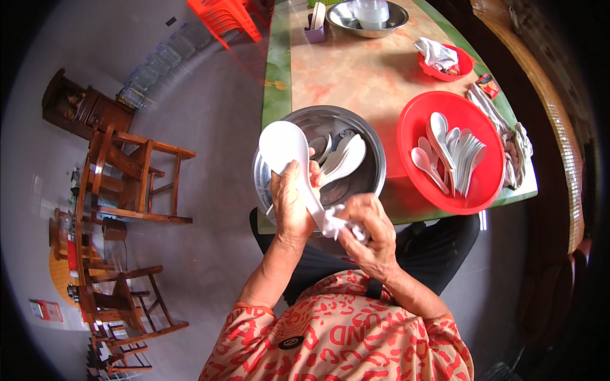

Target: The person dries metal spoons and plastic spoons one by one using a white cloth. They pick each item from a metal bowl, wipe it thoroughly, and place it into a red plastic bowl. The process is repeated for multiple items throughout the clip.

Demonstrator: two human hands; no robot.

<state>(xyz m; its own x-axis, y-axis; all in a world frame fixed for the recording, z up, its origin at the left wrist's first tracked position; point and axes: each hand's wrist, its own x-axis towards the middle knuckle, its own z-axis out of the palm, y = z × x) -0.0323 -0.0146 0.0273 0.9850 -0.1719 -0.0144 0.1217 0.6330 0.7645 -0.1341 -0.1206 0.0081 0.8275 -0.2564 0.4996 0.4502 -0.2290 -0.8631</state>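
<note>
My left hand [293,203] is closed around a large white serving spoon [283,145], its bowl up over the rim of a metal basin [376,140]. In my right hand [368,230], a crumpled white cloth [342,227] is pinched against the end of the spoon's handle. Beneath my left hand, the basin holds several more white spoons [347,159], partly hidden by the hand and the held spoon. To the right, a red plastic basin [419,190] contains several white spoons [469,155], most lying side by side, handles and bowls overlapping.
The stone-patterned table [343,76] carries a steel bowl [340,20] with stacked clear containers, a purple holder [315,34], a small red basket [465,68] with a white cloth, and a rumpled cloth [518,152] at its right edge. Wooden chairs [143,171] and orange stools [223,19] stand left.
</note>
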